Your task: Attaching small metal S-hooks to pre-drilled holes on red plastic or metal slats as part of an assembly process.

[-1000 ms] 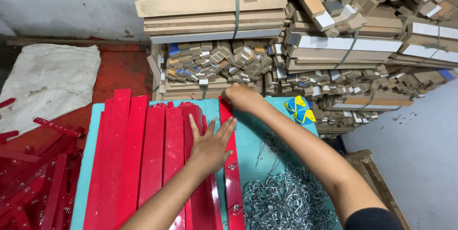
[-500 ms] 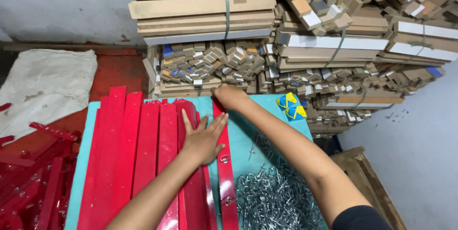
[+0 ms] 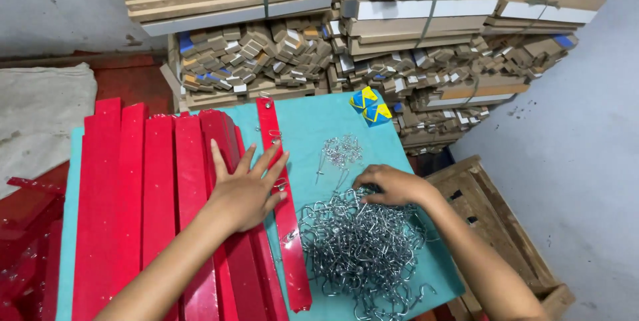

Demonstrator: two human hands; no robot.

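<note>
My left hand [image 3: 245, 190] lies flat, fingers spread, on a stack of long red metal strips [image 3: 160, 188] on a teal table [image 3: 319, 121]. Its fingertips rest on one separate red strip [image 3: 283, 214] that lies lengthwise beside the stack and has metal hooks fitted in its holes. My right hand [image 3: 393, 185] reaches into a heap of silver metal hooks [image 3: 359, 248] at the table's right front, fingers curled down among them. Whether it has hold of a hook is hidden.
A small scatter of little silver hooks [image 3: 341, 151] and a blue and yellow packet [image 3: 370, 105] lie further back. Bundled cardboard strips [image 3: 346, 34] are stacked behind the table. A wooden crate [image 3: 492, 214] stands to the right, more red strips [image 3: 26, 248] to the left.
My right hand has drawn back from the far end of the single red strip to the hook heap. My left hand stays flat on the strips.
</note>
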